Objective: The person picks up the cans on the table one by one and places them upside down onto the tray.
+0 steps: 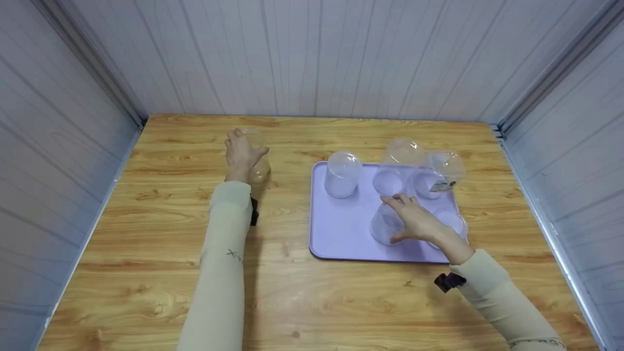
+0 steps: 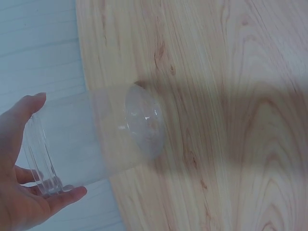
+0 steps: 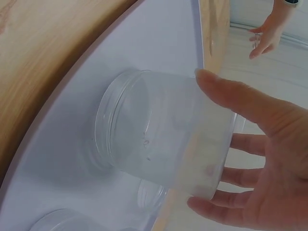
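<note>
My left hand (image 1: pixel 241 153) grips a clear plastic jar (image 2: pixel 96 134) around its ridged rim, at the left of the wooden table. The jar's smooth round base is down at the tabletop, with the ridged end up in the hand. On the lilac tray (image 1: pixel 341 239), my right hand (image 1: pixel 414 219) holds another clear jar (image 3: pixel 159 125) between thumb and fingers. That one's ridged end is down against the tray, and the hand is at its smooth upper end. Just behind it stands a clear jar (image 1: pixel 342 175) at the tray's back left.
Several more clear jars stand on the right half of the tray, among them a jar (image 1: pixel 448 168) with a small printed label at the back right and a jar (image 1: pixel 453 222) partly behind the right wrist. Pale panelled walls (image 1: pixel 312 58) enclose the wooden table (image 1: pixel 287 302).
</note>
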The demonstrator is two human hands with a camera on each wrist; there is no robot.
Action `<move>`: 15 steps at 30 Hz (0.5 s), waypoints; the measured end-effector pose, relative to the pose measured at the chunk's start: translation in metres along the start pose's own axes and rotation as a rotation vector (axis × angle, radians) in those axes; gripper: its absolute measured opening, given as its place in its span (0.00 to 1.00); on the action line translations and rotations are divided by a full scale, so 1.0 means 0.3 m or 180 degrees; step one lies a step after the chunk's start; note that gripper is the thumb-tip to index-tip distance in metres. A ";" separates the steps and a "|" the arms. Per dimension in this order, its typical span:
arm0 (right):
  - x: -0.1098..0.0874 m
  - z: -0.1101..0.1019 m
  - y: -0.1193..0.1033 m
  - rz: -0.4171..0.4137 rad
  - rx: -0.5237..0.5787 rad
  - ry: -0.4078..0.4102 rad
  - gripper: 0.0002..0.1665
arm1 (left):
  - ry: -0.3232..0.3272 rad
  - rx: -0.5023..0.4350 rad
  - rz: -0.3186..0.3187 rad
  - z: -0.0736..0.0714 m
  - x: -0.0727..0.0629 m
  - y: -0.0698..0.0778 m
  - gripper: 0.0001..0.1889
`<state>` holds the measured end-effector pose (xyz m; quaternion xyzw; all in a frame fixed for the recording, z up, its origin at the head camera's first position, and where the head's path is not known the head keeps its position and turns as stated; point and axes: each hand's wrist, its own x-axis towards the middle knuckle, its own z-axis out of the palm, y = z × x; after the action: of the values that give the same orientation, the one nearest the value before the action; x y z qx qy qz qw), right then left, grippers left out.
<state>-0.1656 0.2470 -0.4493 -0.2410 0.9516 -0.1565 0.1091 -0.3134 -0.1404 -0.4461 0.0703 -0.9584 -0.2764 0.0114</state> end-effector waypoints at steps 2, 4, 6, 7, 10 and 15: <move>-0.003 -0.006 -0.002 -0.0009 0.0013 -0.0041 0.61 | 0.0017 0.0027 0.0015 -0.001 0.000 -0.001 0.48; -0.005 -0.012 -0.006 -0.0026 0.0022 -0.0050 0.63 | 0.0021 0.0063 0.0032 -0.001 -0.002 0.000 0.47; -0.006 -0.019 -0.011 -0.0051 0.0015 -0.0035 0.63 | 0.0018 0.0085 0.0047 -0.002 -0.006 0.000 0.47; -0.006 -0.022 -0.013 -0.0070 0.0013 -0.0010 0.63 | 0.0018 0.0088 0.0053 -0.003 -0.008 0.000 0.47; -0.004 -0.033 -0.022 -0.0112 0.0028 0.0076 0.61 | 0.0034 0.0095 0.0081 -0.004 -0.015 0.002 0.47; 0.000 -0.047 -0.037 -0.0136 0.0090 0.0179 0.56 | 0.0089 0.0122 0.0139 -0.010 -0.029 0.006 0.46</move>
<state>-0.1648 0.2413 -0.4324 -0.2552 0.9466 -0.1790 0.0823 -0.3049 -0.1392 -0.4423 0.0534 -0.9646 -0.2566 0.0296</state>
